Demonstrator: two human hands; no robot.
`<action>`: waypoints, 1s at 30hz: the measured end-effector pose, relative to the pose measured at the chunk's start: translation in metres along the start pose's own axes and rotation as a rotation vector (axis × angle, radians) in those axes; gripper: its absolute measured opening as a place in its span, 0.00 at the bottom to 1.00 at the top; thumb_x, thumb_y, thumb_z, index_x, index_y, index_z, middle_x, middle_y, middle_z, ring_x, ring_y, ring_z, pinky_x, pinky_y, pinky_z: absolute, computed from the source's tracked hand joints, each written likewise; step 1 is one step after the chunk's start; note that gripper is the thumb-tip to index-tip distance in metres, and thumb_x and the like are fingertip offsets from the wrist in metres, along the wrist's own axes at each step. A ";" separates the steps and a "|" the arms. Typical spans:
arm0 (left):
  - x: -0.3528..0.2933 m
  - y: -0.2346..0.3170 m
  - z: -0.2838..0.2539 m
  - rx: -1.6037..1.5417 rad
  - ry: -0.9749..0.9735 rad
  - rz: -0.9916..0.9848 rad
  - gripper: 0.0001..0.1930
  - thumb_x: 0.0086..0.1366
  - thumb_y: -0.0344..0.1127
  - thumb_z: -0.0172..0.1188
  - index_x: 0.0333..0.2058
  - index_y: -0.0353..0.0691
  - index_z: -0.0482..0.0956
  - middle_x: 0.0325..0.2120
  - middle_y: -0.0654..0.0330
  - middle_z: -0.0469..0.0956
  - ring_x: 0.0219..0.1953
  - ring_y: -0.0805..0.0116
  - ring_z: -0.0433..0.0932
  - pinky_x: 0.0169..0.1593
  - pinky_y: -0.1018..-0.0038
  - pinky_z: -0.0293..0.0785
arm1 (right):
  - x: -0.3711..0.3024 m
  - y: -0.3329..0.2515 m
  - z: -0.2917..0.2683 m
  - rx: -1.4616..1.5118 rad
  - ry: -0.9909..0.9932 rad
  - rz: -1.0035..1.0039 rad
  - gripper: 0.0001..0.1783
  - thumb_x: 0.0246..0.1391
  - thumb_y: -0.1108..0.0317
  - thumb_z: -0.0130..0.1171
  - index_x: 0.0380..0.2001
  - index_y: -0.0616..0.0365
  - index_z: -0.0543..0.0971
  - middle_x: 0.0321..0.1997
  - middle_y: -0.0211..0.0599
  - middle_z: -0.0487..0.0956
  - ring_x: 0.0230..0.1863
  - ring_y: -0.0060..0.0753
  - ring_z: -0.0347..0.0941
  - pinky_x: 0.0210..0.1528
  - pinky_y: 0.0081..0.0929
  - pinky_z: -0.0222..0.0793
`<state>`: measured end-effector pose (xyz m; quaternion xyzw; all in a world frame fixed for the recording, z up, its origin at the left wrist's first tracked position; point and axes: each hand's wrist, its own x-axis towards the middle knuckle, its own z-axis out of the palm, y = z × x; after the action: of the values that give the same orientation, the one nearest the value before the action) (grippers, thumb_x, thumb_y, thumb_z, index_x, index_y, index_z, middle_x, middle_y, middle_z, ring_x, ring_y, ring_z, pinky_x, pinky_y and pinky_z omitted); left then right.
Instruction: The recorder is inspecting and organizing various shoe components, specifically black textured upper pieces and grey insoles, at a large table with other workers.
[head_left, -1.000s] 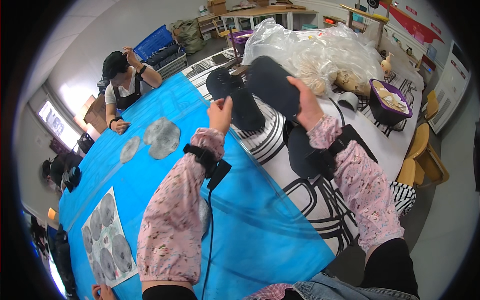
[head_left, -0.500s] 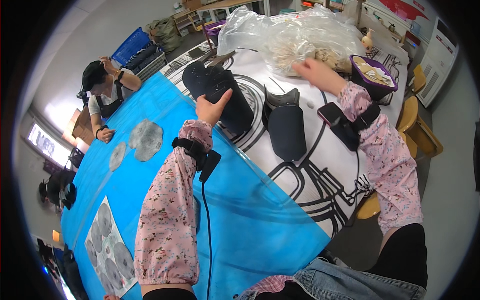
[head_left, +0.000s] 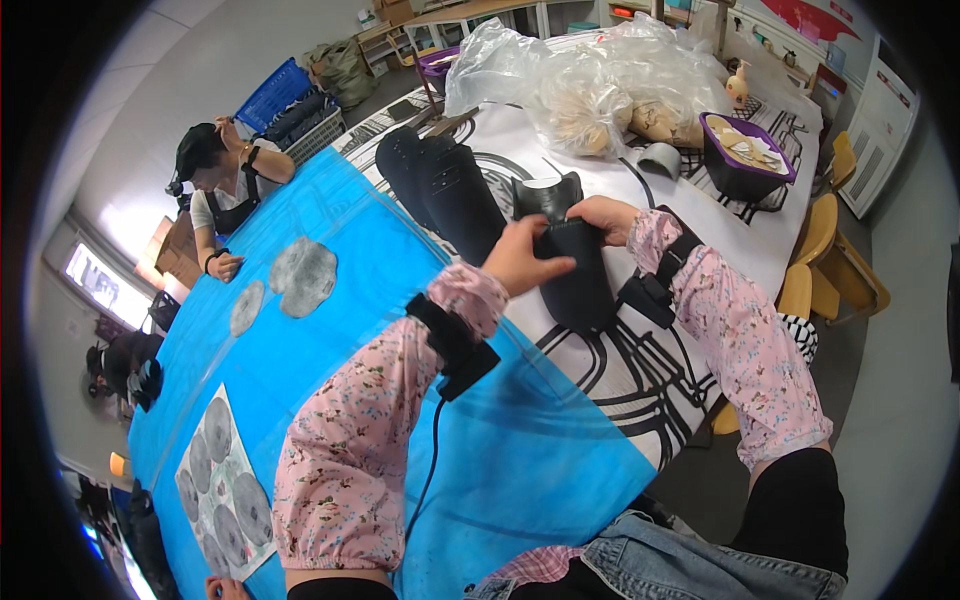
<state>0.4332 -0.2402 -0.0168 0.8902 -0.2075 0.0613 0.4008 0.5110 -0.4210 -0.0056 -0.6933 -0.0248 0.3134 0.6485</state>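
Observation:
On the white, black-patterned tabletop, a black curved piece [head_left: 578, 290] lies with its rounded end toward me. A glossy dark curved flap [head_left: 545, 195] stands at its far end. My right hand [head_left: 608, 217] pinches the piece's far right edge between thumb and fingers. Over its left side is my left hand [head_left: 522, 258], thumb and fingers apart, fingertips at the far left edge; whether they touch it I cannot tell. Left of it rests a stack of similar black curved pieces [head_left: 450, 195]. A grey curved piece [head_left: 660, 160] lies beyond my right hand.
Clear plastic bags [head_left: 590, 85] and a purple-rimmed basket of pale pieces [head_left: 745, 160] stand at the back. A blue sheet [head_left: 370, 420] covers the left side, holding grey felt-like pieces [head_left: 303, 277] and a printed sheet [head_left: 225, 480]. Another person [head_left: 235, 175] sits across, far left.
My left hand has left the black stack and moved right to the single black piece. My right hand has come back from the plastic bags and taken hold of that piece's far edge.

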 end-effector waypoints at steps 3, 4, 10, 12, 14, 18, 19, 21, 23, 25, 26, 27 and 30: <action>-0.032 0.035 0.003 -0.162 -0.246 -0.106 0.21 0.48 0.44 0.66 0.36 0.35 0.75 0.27 0.56 0.77 0.31 0.61 0.77 0.40 0.74 0.70 | -0.019 -0.004 0.020 -0.187 0.138 -0.048 0.07 0.45 0.71 0.52 0.27 0.63 0.75 0.23 0.33 0.75 0.22 0.25 0.71 0.25 0.23 0.69; -0.038 0.050 0.001 -0.328 -0.312 -0.053 0.19 0.49 0.42 0.66 0.37 0.36 0.75 0.29 0.56 0.77 0.31 0.63 0.76 0.38 0.73 0.70 | -0.020 -0.003 0.015 -0.178 0.203 -0.083 0.07 0.44 0.72 0.52 0.28 0.63 0.75 0.23 0.33 0.74 0.22 0.25 0.69 0.25 0.22 0.67; -0.070 0.085 -0.092 -0.481 -0.451 -0.227 0.24 0.56 0.30 0.62 0.51 0.34 0.66 0.41 0.62 0.73 0.43 0.76 0.71 0.48 0.78 0.69 | -0.022 -0.007 0.054 -0.961 0.731 -0.814 0.35 0.44 0.62 0.53 0.51 0.76 0.57 0.46 0.62 0.66 0.50 0.56 0.64 0.48 0.46 0.62; -0.076 0.088 -0.123 -0.491 -0.429 -0.320 0.24 0.55 0.30 0.62 0.51 0.35 0.66 0.42 0.63 0.73 0.44 0.76 0.71 0.49 0.77 0.69 | -0.023 0.019 0.079 -1.237 0.543 -1.013 0.40 0.45 0.60 0.53 0.56 0.74 0.51 0.53 0.61 0.59 0.54 0.55 0.59 0.50 0.48 0.61; -0.082 0.075 -0.142 -0.436 -0.365 -0.420 0.24 0.54 0.35 0.63 0.48 0.34 0.69 0.40 0.63 0.74 0.43 0.75 0.71 0.50 0.78 0.67 | -0.035 0.023 0.086 -1.094 0.242 -1.178 0.42 0.41 0.69 0.59 0.58 0.67 0.52 0.53 0.58 0.56 0.53 0.58 0.59 0.52 0.39 0.61; -0.077 0.037 -0.138 -0.316 -0.317 -0.451 0.25 0.54 0.38 0.64 0.49 0.34 0.69 0.41 0.60 0.73 0.46 0.73 0.70 0.52 0.76 0.64 | -0.030 0.014 0.081 -0.947 0.238 -0.987 0.42 0.42 0.64 0.63 0.58 0.65 0.53 0.50 0.57 0.58 0.51 0.56 0.60 0.52 0.35 0.61; -0.077 0.035 -0.138 -0.191 -0.315 -0.412 0.25 0.55 0.40 0.63 0.49 0.35 0.69 0.44 0.60 0.72 0.48 0.72 0.67 0.53 0.75 0.62 | -0.024 0.013 0.081 -0.960 0.268 -1.004 0.42 0.45 0.61 0.62 0.58 0.63 0.53 0.48 0.58 0.59 0.51 0.55 0.61 0.52 0.34 0.61; -0.074 0.020 -0.135 -0.140 -0.270 -0.419 0.25 0.55 0.41 0.63 0.49 0.35 0.69 0.44 0.60 0.71 0.49 0.72 0.66 0.54 0.75 0.61 | -0.015 0.007 0.079 -0.996 0.258 -0.950 0.42 0.44 0.58 0.62 0.58 0.63 0.53 0.47 0.57 0.60 0.49 0.54 0.62 0.51 0.34 0.62; -0.078 0.005 -0.132 -0.263 -0.204 -0.419 0.25 0.55 0.43 0.62 0.48 0.35 0.70 0.45 0.58 0.70 0.50 0.69 0.65 0.56 0.74 0.58 | -0.017 0.002 0.084 -1.017 0.243 -0.882 0.37 0.45 0.54 0.62 0.52 0.67 0.61 0.41 0.50 0.67 0.43 0.45 0.67 0.46 0.31 0.66; -0.070 0.008 -0.114 -0.468 -0.155 -0.342 0.26 0.55 0.44 0.62 0.48 0.35 0.70 0.45 0.58 0.69 0.51 0.69 0.65 0.56 0.73 0.57 | -0.018 0.002 0.073 -0.671 0.185 -0.699 0.33 0.48 0.53 0.58 0.49 0.66 0.63 0.36 0.45 0.69 0.38 0.39 0.68 0.42 0.28 0.67; -0.065 0.009 -0.107 -0.669 -0.108 -0.268 0.27 0.55 0.45 0.62 0.49 0.35 0.69 0.46 0.58 0.69 0.51 0.68 0.65 0.56 0.73 0.57 | -0.019 0.003 0.065 -0.320 0.126 -0.511 0.29 0.51 0.52 0.55 0.46 0.66 0.66 0.32 0.41 0.70 0.32 0.33 0.69 0.38 0.26 0.68; -0.065 -0.003 -0.114 -0.428 -0.053 -0.221 0.36 0.51 0.49 0.65 0.53 0.34 0.64 0.50 0.53 0.64 0.54 0.63 0.61 0.57 0.71 0.56 | -0.022 0.000 0.071 -0.199 0.085 -0.502 0.28 0.54 0.48 0.49 0.41 0.67 0.68 0.29 0.35 0.71 0.24 0.25 0.67 0.32 0.23 0.67; -0.052 -0.019 -0.101 0.410 0.269 -0.389 0.48 0.44 0.54 0.68 0.58 0.35 0.56 0.53 0.45 0.57 0.57 0.54 0.56 0.59 0.69 0.53 | -0.045 0.000 0.073 -0.560 0.127 -0.745 0.34 0.49 0.42 0.52 0.38 0.70 0.69 0.31 0.45 0.73 0.30 0.34 0.69 0.35 0.27 0.67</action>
<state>0.3995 -0.1379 0.0235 0.9594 0.0386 0.1414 0.2408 0.4403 -0.3761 0.0154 -0.8033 -0.3157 -0.0028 0.5050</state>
